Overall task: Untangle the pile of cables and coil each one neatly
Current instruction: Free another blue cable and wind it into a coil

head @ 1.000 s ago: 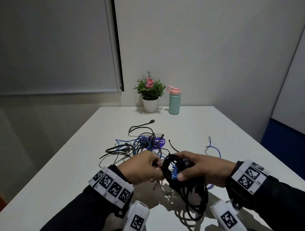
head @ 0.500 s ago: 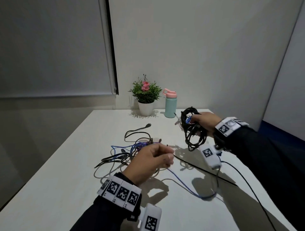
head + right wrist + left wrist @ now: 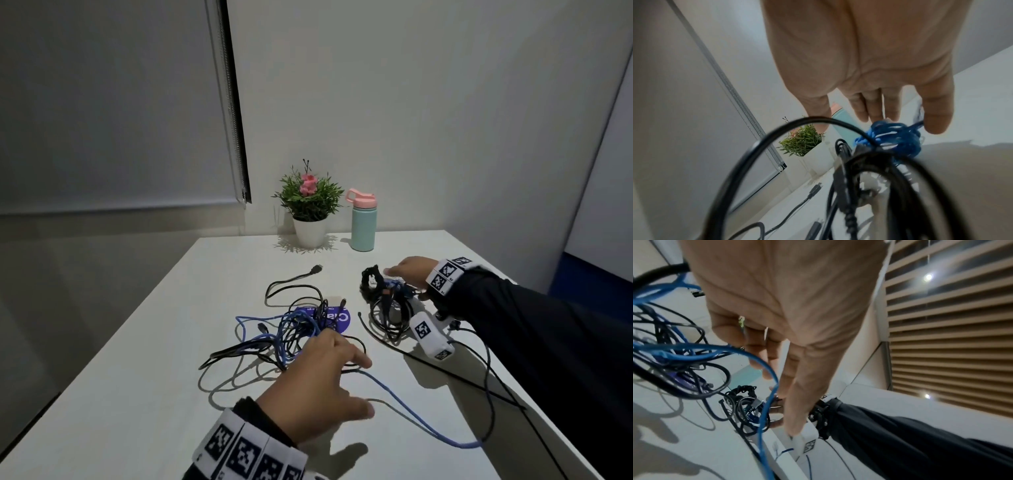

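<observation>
A tangled pile of black and blue cables (image 3: 294,329) lies mid-table. A black coiled bundle (image 3: 380,294) with blue cable caught in it rests on the table right of the pile. My right hand (image 3: 404,274) hovers just above that bundle, fingers straight and holding nothing; the right wrist view shows the open right hand (image 3: 869,81) over the blue knot (image 3: 892,138). My left hand (image 3: 342,380) is spread over the pile's near edge. A long blue cable (image 3: 411,411) runs out from under it toward the right. In the left wrist view this cable (image 3: 764,410) passes the straight fingers (image 3: 777,345).
A potted plant (image 3: 310,205) and a teal bottle with a pink lid (image 3: 363,222) stand at the white table's (image 3: 137,394) far edge. A purple label (image 3: 339,318) lies under the pile. A thin black lead (image 3: 479,387) crosses the table's right side.
My right hand carried the black bundle from the front out to the right, lowered it onto the table and let go. My left hand opened and spread over the pile.
</observation>
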The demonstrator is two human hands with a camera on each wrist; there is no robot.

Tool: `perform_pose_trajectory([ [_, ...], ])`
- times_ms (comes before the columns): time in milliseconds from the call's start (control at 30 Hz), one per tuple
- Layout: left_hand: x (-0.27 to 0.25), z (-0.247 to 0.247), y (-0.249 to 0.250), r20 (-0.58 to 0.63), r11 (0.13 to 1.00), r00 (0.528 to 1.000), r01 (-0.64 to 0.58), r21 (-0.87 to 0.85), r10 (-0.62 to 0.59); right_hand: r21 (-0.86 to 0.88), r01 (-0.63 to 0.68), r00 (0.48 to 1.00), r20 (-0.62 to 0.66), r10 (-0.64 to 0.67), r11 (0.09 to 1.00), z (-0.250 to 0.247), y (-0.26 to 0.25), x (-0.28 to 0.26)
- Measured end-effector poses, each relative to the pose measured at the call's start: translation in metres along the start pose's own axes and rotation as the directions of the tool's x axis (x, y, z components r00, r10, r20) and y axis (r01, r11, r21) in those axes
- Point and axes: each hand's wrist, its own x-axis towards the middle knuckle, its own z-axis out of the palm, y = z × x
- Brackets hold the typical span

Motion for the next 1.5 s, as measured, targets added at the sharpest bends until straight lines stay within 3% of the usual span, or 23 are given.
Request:
perform_pose_trajectory([
  [100, -0.003, 0.001, -0.003, 0.090, 0.976, 0.994, 0.047, 0.213, -0.068, -0.129, 0.039, 0.999, 0.002, -0.039, 0.991, -0.013, 0.002, -0.008],
  [167, -0.004, -0.001, -0.006, 0.069, 0.981, 0.990, 0.108, 0.163, -0.121, -0.193, 0.100, 0.994, -0.032, -0.108, 0.976, -0.025, 0.003, -0.017],
  [233, -0.002, -0.007, -0.007, 0.003, 0.986, 0.992, 0.128, 0.105, -0.129, -0.146, 0.179, 0.966, -0.163, -0.202, 0.973, -0.039, 0.004, -0.030],
  [333, 0.004, -0.021, -0.001, -0.097, 0.994, 0.991, 0.085, -0.068, -0.092, -0.019, 0.403, 0.862, -0.329, -0.386, 0.915, -0.047, -0.003, -0.072],
  [400, 0.012, -0.034, 0.010, -0.157, 0.967, 0.986, 0.016, -0.252, -0.057, 0.146, 0.544, 0.836, -0.182, -0.518, 0.826, -0.036, -0.016, -0.110],
  [467, 0.019, -0.050, 0.022, -0.220, 0.913, 0.975, -0.064, -0.402, -0.029, 0.323, 0.599, 0.772, 0.012, -0.636, 0.733, -0.018, -0.032, -0.146],
  [533, 0.025, -0.067, 0.032, -0.301, 0.836, 0.953, -0.155, -0.526, -0.013, 0.504, 0.605, 0.723, -0.025, -0.690, 0.616, -0.007, -0.047, -0.171],
  [633, 0.028, -0.091, 0.044, -0.398, 0.738, 0.917, -0.269, -0.618, 0.001, 0.538, 0.685, 0.705, -0.320, -0.633, 0.491, -0.021, -0.058, -0.190],
  [700, 0.027, -0.098, 0.046, -0.342, 0.717, 0.939, -0.270, -0.643, 0.047, 0.572, 0.744, 0.653, -0.519, -0.552, 0.344, -0.035, -0.058, -0.194],
  [800, 0.024, -0.096, 0.045, -0.172, 0.787, 0.973, -0.225, -0.574, 0.153, 0.526, 0.829, 0.556, -0.743, -0.372, 0.188, -0.042, -0.053, -0.191],
  [867, 0.022, -0.092, 0.043, -0.127, 0.830, 0.973, -0.231, -0.507, 0.194, 0.531, 0.834, 0.551, -0.793, -0.260, 0.148, -0.043, -0.044, -0.184],
  [933, 0.025, -0.094, 0.039, -0.178, 0.776, 0.966, -0.256, -0.576, 0.186, 0.475, 0.847, 0.521, -0.831, -0.195, 0.240, -0.043, -0.037, -0.177],
  [1000, 0.027, -0.100, 0.034, -0.313, 0.730, 0.936, -0.326, -0.600, 0.161, 0.331, 0.819, 0.477, -0.847, -0.236, 0.469, -0.041, -0.032, -0.169],
  [1067, 0.026, -0.106, 0.028, -0.410, 0.775, 0.896, -0.380, -0.505, 0.172, 0.133, 0.693, 0.517, -0.776, -0.360, 0.709, -0.037, -0.030, -0.167],
  [1100, 0.024, -0.106, 0.027, -0.431, 0.833, 0.879, -0.386, -0.397, 0.202, 0.015, 0.629, 0.538, -0.730, -0.421, 0.777, -0.034, -0.031, -0.170],
  [1133, 0.021, -0.105, 0.027, -0.431, 0.884, 0.866, -0.389, -0.258, 0.255, -0.089, 0.616, 0.532, -0.687, -0.496, 0.783, -0.030, -0.032, -0.174],
  [1200, 0.021, -0.097, 0.032, -0.387, 0.913, 0.857, -0.400, -0.080, 0.341, -0.211, 0.691, 0.494, -0.560, -0.665, 0.691, -0.019, -0.040, -0.188],
  [1300, 0.022, -0.092, 0.040, -0.364, 0.904, 0.873, -0.400, -0.151, 0.325, -0.181, 0.773, 0.531, -0.339, -0.777, 0.608, -0.006, -0.053, -0.205],
  [1433, 0.017, -0.098, 0.039, -0.318, 0.842, 0.890, -0.426, -0.331, 0.326, 0.032, 0.826, 0.519, -0.433, -0.737, 0.563, -0.025, -0.050, -0.206],
  [1500, 0.017, -0.098, 0.039, -0.293, 0.822, 0.885, -0.452, -0.347, 0.363, 0.103, 0.862, 0.478, -0.491, -0.728, 0.496, -0.030, -0.051, -0.211],
])
